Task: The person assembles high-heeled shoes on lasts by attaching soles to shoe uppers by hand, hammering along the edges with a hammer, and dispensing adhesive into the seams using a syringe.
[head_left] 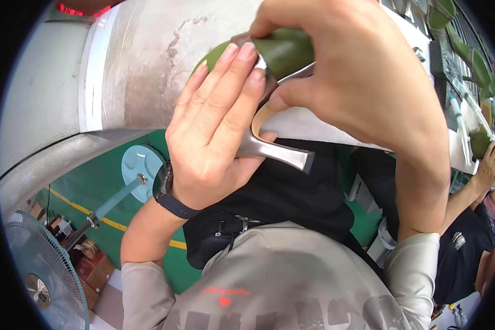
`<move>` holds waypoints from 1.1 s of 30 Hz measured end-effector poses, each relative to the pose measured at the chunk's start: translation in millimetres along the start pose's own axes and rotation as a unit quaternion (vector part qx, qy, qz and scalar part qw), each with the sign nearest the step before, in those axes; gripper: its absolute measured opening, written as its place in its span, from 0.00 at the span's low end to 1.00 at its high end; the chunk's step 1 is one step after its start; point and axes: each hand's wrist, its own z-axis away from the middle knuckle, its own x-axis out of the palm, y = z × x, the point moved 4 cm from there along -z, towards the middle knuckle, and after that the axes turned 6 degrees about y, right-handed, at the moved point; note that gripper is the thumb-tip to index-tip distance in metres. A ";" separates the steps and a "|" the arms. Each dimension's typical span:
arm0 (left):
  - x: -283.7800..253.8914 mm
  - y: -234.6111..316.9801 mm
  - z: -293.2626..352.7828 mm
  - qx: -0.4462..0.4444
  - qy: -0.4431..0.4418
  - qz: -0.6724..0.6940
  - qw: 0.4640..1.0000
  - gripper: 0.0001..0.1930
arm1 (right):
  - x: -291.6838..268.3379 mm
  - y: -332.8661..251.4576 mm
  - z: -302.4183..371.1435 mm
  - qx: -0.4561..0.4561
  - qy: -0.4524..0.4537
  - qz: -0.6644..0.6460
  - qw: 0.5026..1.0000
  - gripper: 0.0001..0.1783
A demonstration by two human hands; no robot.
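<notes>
At bench point(148, 82) edge: silver heeled shoe point(275, 150), green form point(291, 52).
Left hand point(209, 129) clasps shoe, fingers straight; right hand point(363, 74) grips form, fingers bent. Even support advisable.

At 8 o'clock stands a blue fan point(38, 290) with a wire guard; its pole point(115, 198) slants up to a round, light-blue base point(132, 162) near 9 o'clock. Brown boxes point(96, 270) sit just beside the guard. A yellow line point(113, 224) crosses the green floor point(102, 188). At 4 o'clock, a person in black point(467, 261) sits beyond a white tub point(389, 240).
</notes>
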 end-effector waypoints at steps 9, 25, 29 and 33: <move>-9.7 -13.0 -39.7 -0.136 -0.088 0.127 0.979 0.45 | -4.2 33.9 46.2 -0.083 0.144 0.015 0.986 0.45; 17.2 -25.6 -65.1 -0.141 -0.120 0.113 0.976 0.40 | 13.6 47.2 75.6 0.082 0.302 0.020 0.949 0.41; 20.7 -23.7 -75.0 -0.184 -0.138 0.151 0.962 0.37 | 4.8 76.4 145.8 0.278 0.320 0.043 0.905 0.23; 28.3 -29.6 -85.3 -0.172 -0.183 0.122 0.960 0.37 | 9.0 69.2 143.5 0.156 0.250 0.182 0.938 0.33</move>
